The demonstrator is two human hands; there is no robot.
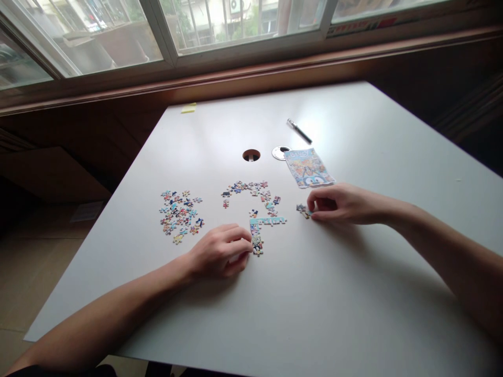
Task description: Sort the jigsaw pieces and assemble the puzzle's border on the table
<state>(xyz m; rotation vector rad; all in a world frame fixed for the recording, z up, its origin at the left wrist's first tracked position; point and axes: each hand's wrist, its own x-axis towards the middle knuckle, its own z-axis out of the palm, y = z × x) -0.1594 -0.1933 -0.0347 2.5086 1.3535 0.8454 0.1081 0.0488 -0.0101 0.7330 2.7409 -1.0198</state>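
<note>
Left forearm (pixel 129 298) first: it crosses the near side of our desk (pixel 275 319) and ends in our left hand (pixel 222 250), fingers curled in rather than spread, at the left edge of an L-shaped run of joined puzzle pieces (pixel 254 224). We cannot tell whether they pinch a piece. Taking the L's corner as the clock's centre, this hand sits near eight o'clock. We do well to press the joined run lightly and straight down, since a sideways push could pop its narrow strips apart. Toward nine o'clock, well apart, lies a loose pile of pieces (pixel 178 213). Between two and three, our right hand (pixel 340 203) bends thumb and forefinger down to a small cluster of pieces (pixel 302 210); whether they pinch one is unclear. Lifting by the edges would leave its print visible for matching. More pieces (pixel 239 186) arc from half past ten to half past one. At half past one, the picture sheet (pixel 309 168) faces up, handy for checking colours; beyond, at one, a pen (pixel 299 131).
</note>
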